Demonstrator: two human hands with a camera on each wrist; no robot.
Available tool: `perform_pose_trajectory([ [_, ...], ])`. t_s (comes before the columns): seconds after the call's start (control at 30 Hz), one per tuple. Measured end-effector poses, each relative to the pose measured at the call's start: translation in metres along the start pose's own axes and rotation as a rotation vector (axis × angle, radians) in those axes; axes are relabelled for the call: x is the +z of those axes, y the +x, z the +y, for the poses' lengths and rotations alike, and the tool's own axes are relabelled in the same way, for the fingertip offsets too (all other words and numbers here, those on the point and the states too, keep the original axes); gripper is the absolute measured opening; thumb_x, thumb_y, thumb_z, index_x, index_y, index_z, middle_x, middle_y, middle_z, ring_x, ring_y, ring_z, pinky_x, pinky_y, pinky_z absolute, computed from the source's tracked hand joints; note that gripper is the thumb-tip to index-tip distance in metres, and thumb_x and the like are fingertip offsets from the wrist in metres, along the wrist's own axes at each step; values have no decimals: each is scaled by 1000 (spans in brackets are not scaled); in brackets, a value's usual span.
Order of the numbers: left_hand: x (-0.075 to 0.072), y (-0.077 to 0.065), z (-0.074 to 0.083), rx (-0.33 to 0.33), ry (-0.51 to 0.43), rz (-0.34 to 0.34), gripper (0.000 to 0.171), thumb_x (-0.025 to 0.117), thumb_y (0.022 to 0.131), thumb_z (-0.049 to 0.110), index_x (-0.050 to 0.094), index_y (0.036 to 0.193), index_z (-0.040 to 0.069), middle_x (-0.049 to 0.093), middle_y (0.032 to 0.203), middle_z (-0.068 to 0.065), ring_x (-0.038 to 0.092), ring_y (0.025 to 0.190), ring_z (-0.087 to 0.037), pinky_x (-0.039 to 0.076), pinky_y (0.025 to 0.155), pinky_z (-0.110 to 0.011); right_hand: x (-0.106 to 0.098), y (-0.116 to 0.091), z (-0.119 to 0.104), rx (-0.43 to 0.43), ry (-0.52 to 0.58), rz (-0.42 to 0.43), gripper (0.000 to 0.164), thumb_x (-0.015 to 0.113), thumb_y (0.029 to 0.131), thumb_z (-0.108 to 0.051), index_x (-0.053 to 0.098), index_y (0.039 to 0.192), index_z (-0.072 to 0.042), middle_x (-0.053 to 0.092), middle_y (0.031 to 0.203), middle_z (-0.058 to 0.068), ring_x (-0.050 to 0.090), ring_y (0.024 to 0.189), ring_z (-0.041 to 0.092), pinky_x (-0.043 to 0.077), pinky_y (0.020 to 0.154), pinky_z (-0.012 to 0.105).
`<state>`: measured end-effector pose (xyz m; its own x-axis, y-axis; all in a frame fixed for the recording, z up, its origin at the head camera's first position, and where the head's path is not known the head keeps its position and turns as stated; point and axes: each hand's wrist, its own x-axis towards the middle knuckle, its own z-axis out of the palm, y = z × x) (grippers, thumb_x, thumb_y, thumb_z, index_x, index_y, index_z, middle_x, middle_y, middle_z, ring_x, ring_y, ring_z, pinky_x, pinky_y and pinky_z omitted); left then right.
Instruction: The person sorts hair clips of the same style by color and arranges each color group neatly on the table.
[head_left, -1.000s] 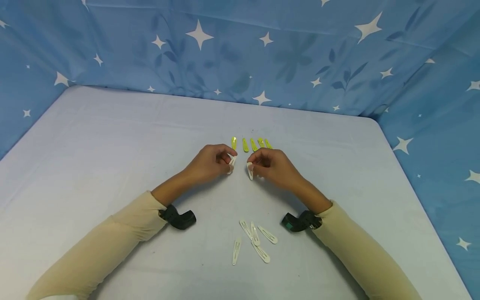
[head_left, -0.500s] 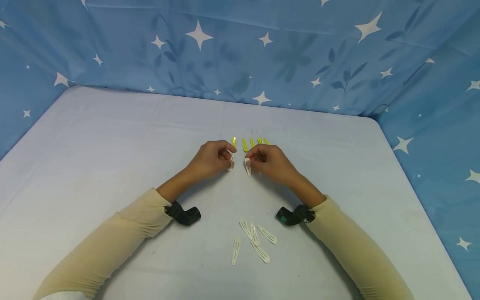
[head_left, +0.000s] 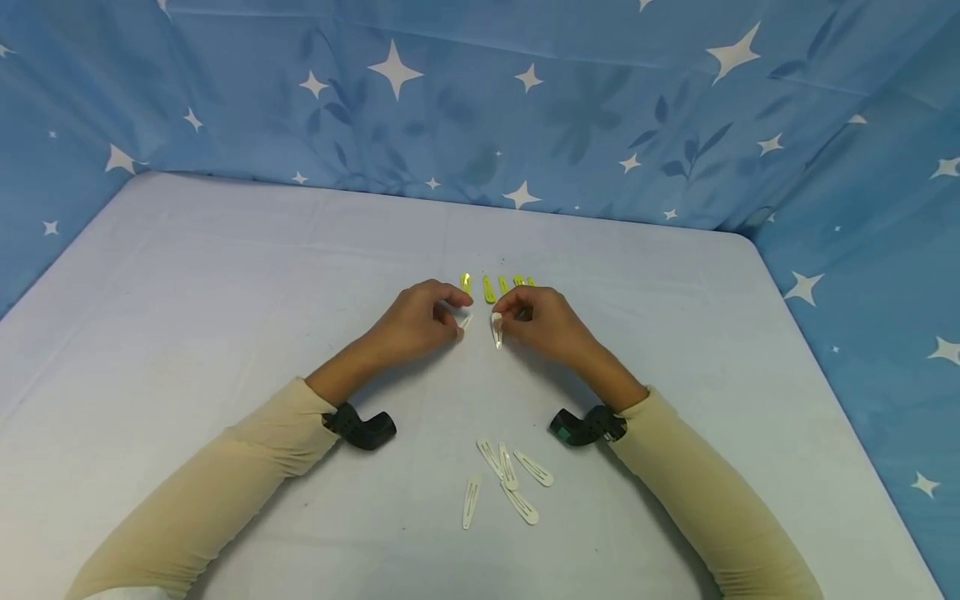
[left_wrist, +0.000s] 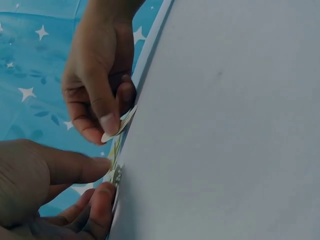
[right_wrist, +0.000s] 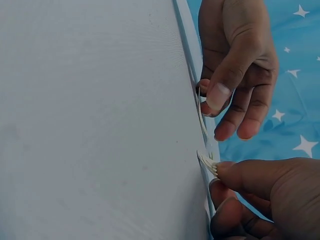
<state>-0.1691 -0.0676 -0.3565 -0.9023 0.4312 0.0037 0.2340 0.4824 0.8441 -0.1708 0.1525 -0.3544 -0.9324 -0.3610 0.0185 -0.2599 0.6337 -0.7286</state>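
Observation:
Near the middle of the table, my left hand (head_left: 416,325) pinches a white snap hair clip (head_left: 467,322) by the thumb, its index finger reaching out above. The right wrist view shows that clip (right_wrist: 201,115) edge-on beside the left thumb. Opposite, my right hand (head_left: 546,325) holds another white snap hair clip (head_left: 497,332) between thumb and fingers, pointed end down. This clip (left_wrist: 121,126) also shows in the left wrist view. Just beyond the hands lies a row of yellow-green snap hair clips (head_left: 489,289), partly hidden by the right hand.
Several white snap hair clips (head_left: 519,503) lie nearer the front, some overlapping and one apart (head_left: 471,502). A white cloth covers the table (head_left: 247,250). Blue star-patterned curtain (head_left: 450,108) hangs behind and at the sides. Black wrist cameras (head_left: 367,429) sit on both sleeves.
Both hands have moved slightly away from the body, and the right one a little leftward. The left thumb and index finger have spread apart, and the left clip has tilted. The lying clips stay put.

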Motion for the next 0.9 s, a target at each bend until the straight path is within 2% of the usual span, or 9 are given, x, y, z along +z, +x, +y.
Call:
perform_pose_trajectory([
  [0.2,-5,-1,-2,51,25,-44,38,64,78,-9,69,114,1,62,109,-11,60,74,-16,47,74,-33,0,2,0,0,-20,4,11,70,85,-3,72,96,-4,64,82,6,55,73,20,45,66,32],
  [0.33,-5,-1,-3,67,33,-54,38,70,78,-5,69,116,2,59,107,-11,61,74,-14,47,73,-32,0,3,-1,7,-28,4,12,69,85,-3,72,97,-4,64,81,5,56,72,19,45,65,32],
  [0.57,-5,-2,-5,87,74,-74,47,80,78,6,66,122,0,55,111,-9,60,80,-15,47,76,-32,0,4,-2,30,-32,-4,12,69,86,-5,72,98,-5,65,81,5,56,71,19,45,64,32],
  [0.9,-5,0,-7,162,189,-122,45,77,84,11,64,126,0,56,117,-10,57,87,-17,47,77,-33,0,3,-4,36,-26,-31,12,68,86,-5,73,96,-5,62,80,4,55,71,18,44,63,31],
])
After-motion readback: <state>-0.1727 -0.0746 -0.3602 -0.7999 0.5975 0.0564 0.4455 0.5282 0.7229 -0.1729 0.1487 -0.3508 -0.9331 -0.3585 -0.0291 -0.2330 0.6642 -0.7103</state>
